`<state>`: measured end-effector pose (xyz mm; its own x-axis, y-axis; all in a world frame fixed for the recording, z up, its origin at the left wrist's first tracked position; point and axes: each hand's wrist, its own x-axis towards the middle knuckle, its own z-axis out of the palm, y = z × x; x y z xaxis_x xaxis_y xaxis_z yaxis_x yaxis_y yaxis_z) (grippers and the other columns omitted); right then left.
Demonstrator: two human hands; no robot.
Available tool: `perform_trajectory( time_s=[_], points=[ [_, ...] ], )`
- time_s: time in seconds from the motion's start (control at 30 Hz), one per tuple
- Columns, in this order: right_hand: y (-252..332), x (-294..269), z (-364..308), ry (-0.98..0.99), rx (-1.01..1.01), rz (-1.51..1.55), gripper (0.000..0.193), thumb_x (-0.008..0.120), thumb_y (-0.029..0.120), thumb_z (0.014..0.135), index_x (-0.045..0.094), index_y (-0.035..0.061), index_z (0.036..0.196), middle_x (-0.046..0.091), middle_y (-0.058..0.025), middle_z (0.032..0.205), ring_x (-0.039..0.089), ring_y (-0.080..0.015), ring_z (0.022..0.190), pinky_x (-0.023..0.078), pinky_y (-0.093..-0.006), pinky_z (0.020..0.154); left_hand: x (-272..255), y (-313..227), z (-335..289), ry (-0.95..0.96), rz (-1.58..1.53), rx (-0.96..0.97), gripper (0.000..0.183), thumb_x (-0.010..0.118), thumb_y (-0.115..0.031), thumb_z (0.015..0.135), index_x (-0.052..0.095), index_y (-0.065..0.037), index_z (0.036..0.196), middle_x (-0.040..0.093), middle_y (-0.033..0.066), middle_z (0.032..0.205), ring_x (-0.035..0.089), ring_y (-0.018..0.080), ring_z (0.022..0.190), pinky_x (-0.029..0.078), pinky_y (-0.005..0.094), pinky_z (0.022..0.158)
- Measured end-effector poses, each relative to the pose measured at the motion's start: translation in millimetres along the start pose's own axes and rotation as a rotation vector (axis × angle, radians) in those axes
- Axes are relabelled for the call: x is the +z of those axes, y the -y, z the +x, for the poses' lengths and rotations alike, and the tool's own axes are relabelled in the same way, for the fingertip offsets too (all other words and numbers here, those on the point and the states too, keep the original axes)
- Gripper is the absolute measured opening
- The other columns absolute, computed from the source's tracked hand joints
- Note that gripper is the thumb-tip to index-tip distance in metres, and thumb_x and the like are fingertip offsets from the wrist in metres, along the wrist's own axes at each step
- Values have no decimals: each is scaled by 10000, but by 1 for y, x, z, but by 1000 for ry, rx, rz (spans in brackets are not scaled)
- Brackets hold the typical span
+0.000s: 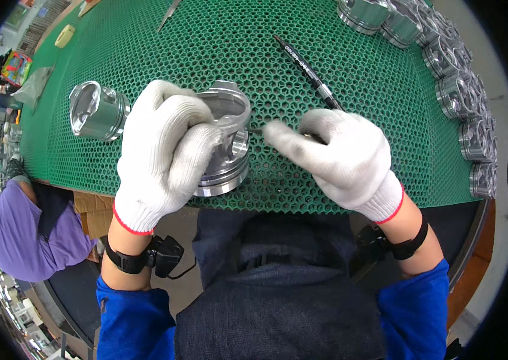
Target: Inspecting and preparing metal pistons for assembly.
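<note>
Both of my hands wear white knitted gloves with red cuffs. A silvery metal piston (pixel 225 171) stands near the table's front edge, and my left hand (pixel 167 144) is wrapped round its left side. The round pin bore in the piston's side faces right. Closed just to the right of it is my right hand (pixel 335 156), its index finger stretched toward the bore. A thin dark rod-like tool (pixel 256 131) shows between that fingertip and the piston; the glove hides most of it. Another piston (pixel 99 112) lies on its side, left of my left hand.
Green honeycomb matting (pixel 206 57) covers the table. Beyond my right hand lies a black marker (pixel 308 69). Several pistons (pixel 458 93) line the right edge. A roll of yellowish tape (pixel 65 36) and a plastic bag (pixel 33 87) are at the far left. Someone in purple (pixel 38 234) sits at left.
</note>
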<state>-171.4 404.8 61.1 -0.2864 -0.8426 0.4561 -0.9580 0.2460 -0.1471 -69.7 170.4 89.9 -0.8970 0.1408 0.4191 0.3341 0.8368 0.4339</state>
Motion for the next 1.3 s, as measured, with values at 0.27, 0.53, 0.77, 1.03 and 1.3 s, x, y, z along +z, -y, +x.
perform_trajectory(
  time_s=[0.27, 0.53, 0.77, 1.03, 1.3],
  points=[
    [39, -10, -15, 320, 362, 241, 421, 614, 27, 795, 660, 181, 1184, 606, -86, 847, 632, -265, 644, 529, -370, 545, 15, -38, -44, -62, 129, 91, 310, 785, -197, 698, 640, -73, 941, 551, 50, 825, 574, 273, 802, 475, 412, 753],
    [39, -14, -18, 590, 1258, 2170, 496, 548, 274, 948, 455, -47, 1315, 543, -27, 690, 444, -57, 421, 365, -211, 325, 22, -44, -58, 4, 175, 100, 358, 783, -304, 731, 648, -71, 967, 526, 43, 855, 562, 261, 822, 473, 440, 804],
    [12, -26, -54, -236, 1242, 1773, 626, 532, 352, 946, 351, -27, 1412, 583, -67, 765, 511, -85, 517, 381, -189, 396, 5, -17, -59, -249, 161, 40, 394, 829, -414, 640, 635, -131, 834, 530, 11, 791, 583, 241, 792, 492, 418, 744],
    [17, -47, -43, -143, 861, 1492, 631, 609, 369, 916, 436, 7, 1403, 626, -138, 832, 384, -81, 347, 328, -221, 348, -1, -3, -52, -3, 203, 118, 389, 730, -365, 781, 611, -36, 950, 564, 239, 1148, 565, 477, 1055, 464, 567, 905],
    [-11, -16, -23, 76, 58, 7, 396, 607, 126, 799, 662, 186, 1187, 579, -37, 737, 573, -164, 546, 488, -295, 473, 24, 2, 12, -162, 31, 187, 281, 778, -191, 699, 637, -59, 903, 596, 123, 890, 605, 316, 869, 492, 508, 909]
  ],
)
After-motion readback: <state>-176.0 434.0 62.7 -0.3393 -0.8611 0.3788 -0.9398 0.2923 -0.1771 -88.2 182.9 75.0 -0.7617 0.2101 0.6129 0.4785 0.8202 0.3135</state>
